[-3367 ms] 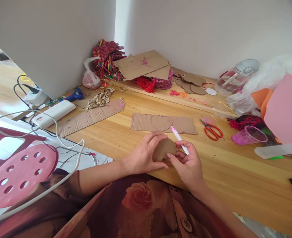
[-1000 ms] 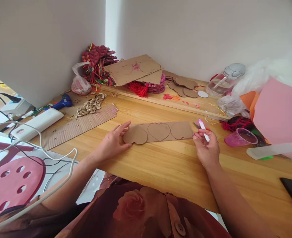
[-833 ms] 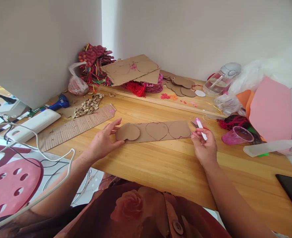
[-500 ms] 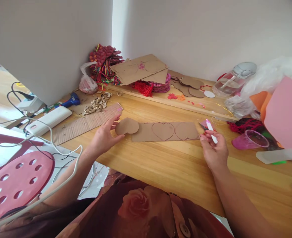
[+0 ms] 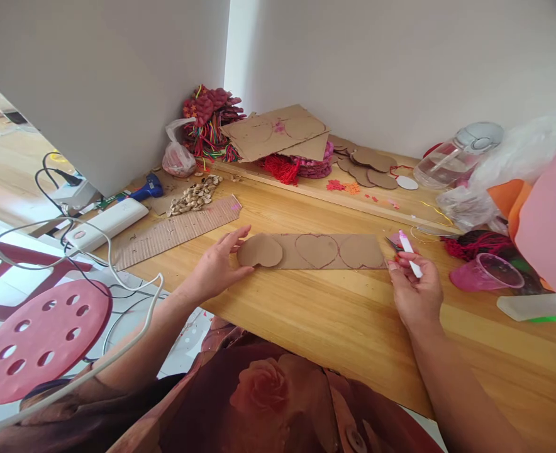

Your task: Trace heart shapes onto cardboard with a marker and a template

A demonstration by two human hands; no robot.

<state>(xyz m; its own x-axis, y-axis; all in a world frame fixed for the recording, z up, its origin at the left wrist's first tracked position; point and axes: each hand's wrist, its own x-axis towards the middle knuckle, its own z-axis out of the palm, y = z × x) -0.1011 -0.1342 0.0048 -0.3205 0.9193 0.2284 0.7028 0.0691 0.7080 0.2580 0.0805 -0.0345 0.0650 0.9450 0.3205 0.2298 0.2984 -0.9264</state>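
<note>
A loose cardboard heart (image 5: 260,251) lies over the left end of a long cardboard strip (image 5: 289,257). My left hand (image 5: 219,263) holds the heart at its left edge, thumb at the lower side and fingers at the upper side. Two heart outlines are drawn on the strip, in the middle and at the right. My right hand (image 5: 418,286) grips a white marker (image 5: 411,253) with a pink end pointing up, and its thumb is at the strip's right end. A dark pointed metal tip (image 5: 392,244) shows beside these fingers; its kind is unclear.
Left are a corrugated cardboard strip (image 5: 178,233), shells (image 5: 195,196), a blue glue gun (image 5: 150,187) and a white power bank (image 5: 108,224). A ledge behind bears cardboard hearts (image 5: 370,167) and a water bottle (image 5: 457,154). A pink cup (image 5: 485,274) lies right.
My left hand has moved right with the cardboard heart, which now overlaps the strip's left end more fully. My right hand keeps the marker near the strip's right end. The view has shifted slightly.
</note>
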